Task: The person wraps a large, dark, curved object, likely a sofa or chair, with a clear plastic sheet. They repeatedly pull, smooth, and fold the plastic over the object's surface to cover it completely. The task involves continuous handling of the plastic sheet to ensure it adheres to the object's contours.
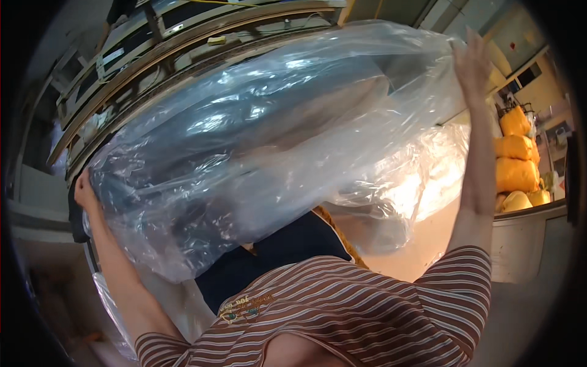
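A large clear plastic sheet (pixel 244 134), wrinkled and shiny, is stretched between my two raised arms, in front of my body. My left hand (pixel 85 191) is closed on its left edge, at the far left. At the upper right, my right hand (pixel 472 67) is at the sheet's other end, the plastic gathered against its thumb side; its fingers are partly blurred and point upward. The sheet bulges between the hands, and I cannot tell whether it is a single layer or a bag. Its lower edge hangs in front of my dark trousers.
Beyond the sheet stands a long frame (pixel 116 85) with wooden rails, a small yellow block (pixel 216 41) on it. More crumpled clear plastic (pixel 422 177) lies brightly lit below my right arm. Stuffed yellow-orange sacks (pixel 516 165) are piled at the far right.
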